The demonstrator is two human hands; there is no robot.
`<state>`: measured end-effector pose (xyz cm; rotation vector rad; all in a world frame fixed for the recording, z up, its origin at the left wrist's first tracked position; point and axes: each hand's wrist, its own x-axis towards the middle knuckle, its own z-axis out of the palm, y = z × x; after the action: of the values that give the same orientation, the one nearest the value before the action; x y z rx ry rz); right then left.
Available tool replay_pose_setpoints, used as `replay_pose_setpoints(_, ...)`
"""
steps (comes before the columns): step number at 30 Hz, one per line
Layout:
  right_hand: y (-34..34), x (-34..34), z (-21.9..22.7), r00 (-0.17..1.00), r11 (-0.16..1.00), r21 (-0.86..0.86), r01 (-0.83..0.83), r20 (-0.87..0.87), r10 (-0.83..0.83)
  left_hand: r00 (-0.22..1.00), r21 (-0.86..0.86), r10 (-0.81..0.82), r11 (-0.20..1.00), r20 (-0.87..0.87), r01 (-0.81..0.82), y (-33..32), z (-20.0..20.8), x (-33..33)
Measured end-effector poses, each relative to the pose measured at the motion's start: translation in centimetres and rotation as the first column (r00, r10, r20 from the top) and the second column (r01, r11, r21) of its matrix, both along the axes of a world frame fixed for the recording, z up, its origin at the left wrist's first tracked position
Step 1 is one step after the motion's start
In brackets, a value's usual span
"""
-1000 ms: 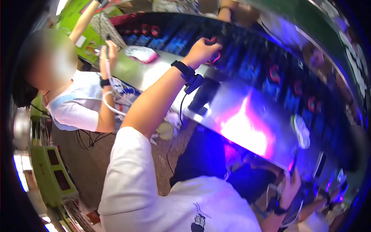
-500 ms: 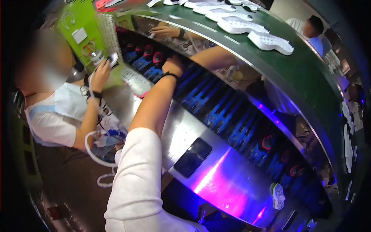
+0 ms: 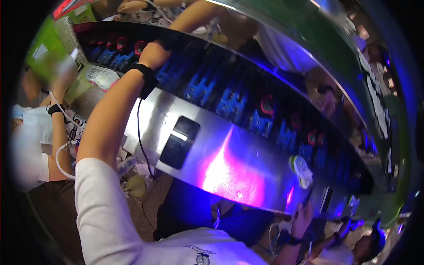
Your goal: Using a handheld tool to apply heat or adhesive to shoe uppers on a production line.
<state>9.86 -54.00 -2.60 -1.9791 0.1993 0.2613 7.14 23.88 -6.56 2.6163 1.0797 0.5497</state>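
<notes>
My left hand (image 3: 154, 54), with a black band at its wrist, reaches to the near edge of a long dark trough (image 3: 194, 66) lined with blue fixtures (image 3: 232, 102). It looks curled like a fist, its fingers turned away and hidden. At the lower right, my right hand (image 3: 301, 217) is closed round a dark slim tool (image 3: 308, 196), whose kind I cannot make out. Just beyond that tool a white and green shoe sole (image 3: 302, 171) lies on the metal table (image 3: 247, 145). Another pale sole (image 3: 102, 77) with pink edging lies to the left of my left hand.
A co-worker (image 3: 33, 128) is at the left, beside a white hose (image 3: 62, 165). Red-rimmed pieces (image 3: 267, 106) sit in the trough. A dark rectangular panel (image 3: 180, 142) is on the table. Shiny metal behind the trough mirrors my arm. More people are at lower right.
My view has swung to the right, so the scene sits further left. My right hand has come into view by the sole. My left hand stays at the trough.
</notes>
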Motion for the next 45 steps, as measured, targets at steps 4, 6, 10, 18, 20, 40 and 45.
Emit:
replay_pose_setpoints(4,-2.8,2.8,-5.3,0.986,0.964,0.239,0.117,0.090,-0.142,0.986,-0.245,-0.154,0.955,0.063,0.164,-11.7,5.7,1.6)
replay_pose_setpoints(6,-1.2,2.6,-5.1,0.967,0.913,0.354,0.202,0.073,-0.242,0.946,-0.280,-0.274,0.907,0.174,0.314,-16.3,5.5,2.9)
replay_pose_setpoints(10,-2.3,2.5,-7.1,0.995,0.931,0.365,0.025,0.080,-0.058,0.891,-0.393,-0.438,0.803,0.119,0.447,-24.8,5.7,5.4)
replay_pose_setpoints(18,-0.7,1.9,-6.0,0.995,0.897,0.436,-0.071,0.091,0.034,0.775,-0.219,-0.632,0.757,-0.004,0.616,-36.4,2.0,15.4)
replay_pose_setpoints(20,-1.3,2.0,-6.3,0.993,0.899,0.429,-0.087,0.106,0.045,0.743,-0.101,-0.670,0.740,-0.015,0.665,-40.0,1.0,18.7)
replay_pose_setpoints(40,-2.3,1.1,-8.0,0.934,0.951,0.254,-0.178,0.348,0.082,0.324,-0.096,-0.945,0.319,0.049,0.943,-46.1,7.0,3.7)
replay_pose_setpoints(45,-2.8,0.7,-6.1,0.952,0.921,0.351,-0.166,0.301,0.057,0.337,-0.147,-0.932,0.355,-0.136,0.923,-46.9,7.6,-6.4)
